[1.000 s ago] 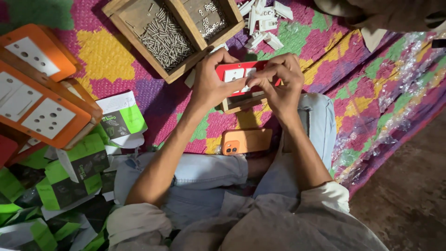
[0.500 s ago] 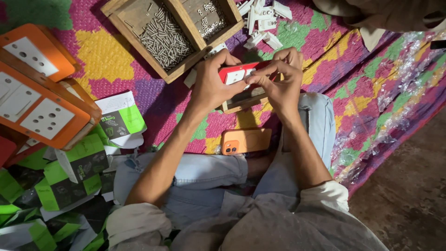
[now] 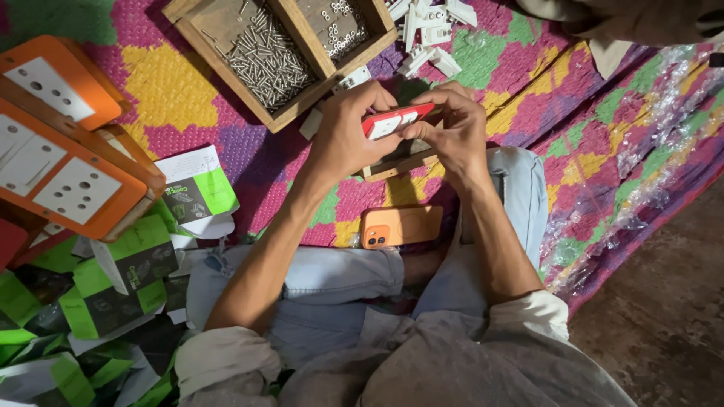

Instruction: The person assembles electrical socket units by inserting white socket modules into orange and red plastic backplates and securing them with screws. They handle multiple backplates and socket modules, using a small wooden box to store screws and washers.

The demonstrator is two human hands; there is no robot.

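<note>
Both of my hands hold a red plate with white switch parts above a small wooden board. My left hand grips its left end, fingers curled over the top. My right hand pinches its right end, thumb pressing on the face. An orange phone lies on the mat just below the hands, near my crossed legs.
A wooden tray with compartments of screws sits at the top. White plastic parts lie beside it. Orange switch boards are stacked at the left. Green and white cartons pile at lower left. Bare floor lies to the right.
The red plate has tilted and shifted slightly right between my hands. My right fingers have moved along its right end. Everything else stays put.
</note>
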